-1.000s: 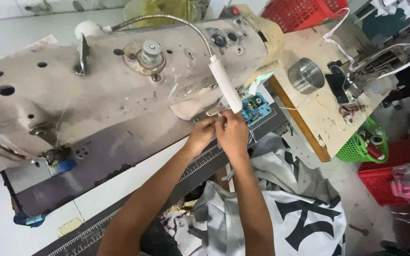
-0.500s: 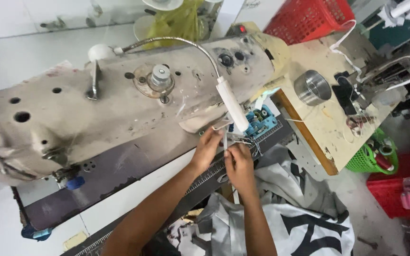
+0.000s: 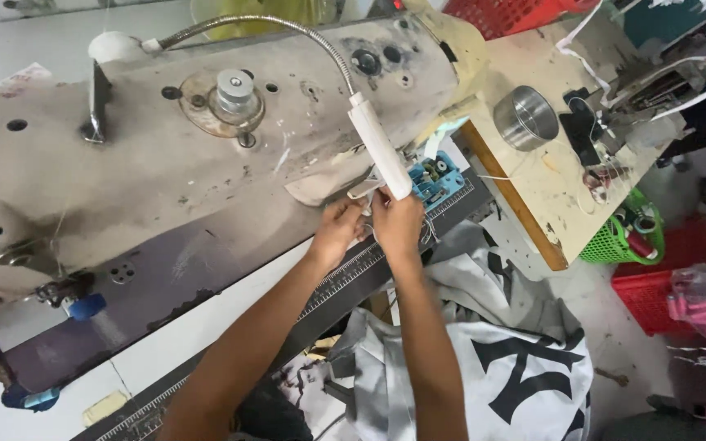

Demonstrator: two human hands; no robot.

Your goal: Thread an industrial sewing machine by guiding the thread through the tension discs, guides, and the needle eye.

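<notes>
Under lamp (image 3: 379, 157), both hands (image 3: 369, 224) at sewing machine (image 3: 165, 155) needle.

A garment workshop: worn industrial sewing machine (image 3: 206, 139), gooseneck lamp (image 3: 377, 151), cut fabric (image 3: 492, 351), plastic baskets (image 3: 655, 298).

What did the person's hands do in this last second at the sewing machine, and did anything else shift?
Half a second ago the right hand had dropped back toward the person, apart from the left hand. Now it is up again beside the left, both close under the white lamp head at the needle area. What the fingers pinch is too small to tell. The sewing machine, metal cup and grey printed fabric lie as before.
</notes>
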